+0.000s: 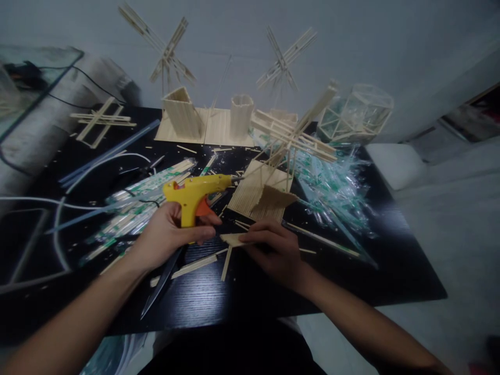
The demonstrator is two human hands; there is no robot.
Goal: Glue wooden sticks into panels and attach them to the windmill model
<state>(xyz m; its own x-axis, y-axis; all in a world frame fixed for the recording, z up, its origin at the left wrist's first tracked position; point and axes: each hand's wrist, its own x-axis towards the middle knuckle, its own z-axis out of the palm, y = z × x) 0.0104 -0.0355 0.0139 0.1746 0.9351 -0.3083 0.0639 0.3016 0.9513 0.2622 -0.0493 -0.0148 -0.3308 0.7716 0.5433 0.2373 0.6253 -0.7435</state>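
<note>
My left hand (pixel 172 234) is wrapped round the handle of a yellow hot glue gun (pixel 199 190) with an orange trigger. Its metal nozzle points right, over a mat of wooden sticks (pixel 253 187). My right hand (pixel 277 250) pinches a small flat piece of joined wooden sticks (pixel 233 239) above the table's near side. A loose stick (pixel 225 264) lies just below that piece. Below my left hand rests a dark pointed tool, perhaps scissors or a knife (pixel 162 284), beside a few more sticks (pixel 195 266).
Stick-built towers (pixel 182 114) and crossed windmill-like blades (pixel 167 52) stand along the back. Packs of sticks (pixel 144 192) lie left, near a white cable (pixel 58 229) and clear glue sticks (pixel 113 151). Crumpled plastic wrappers (pixel 332 182) cover the right side of the black table (pixel 406 271).
</note>
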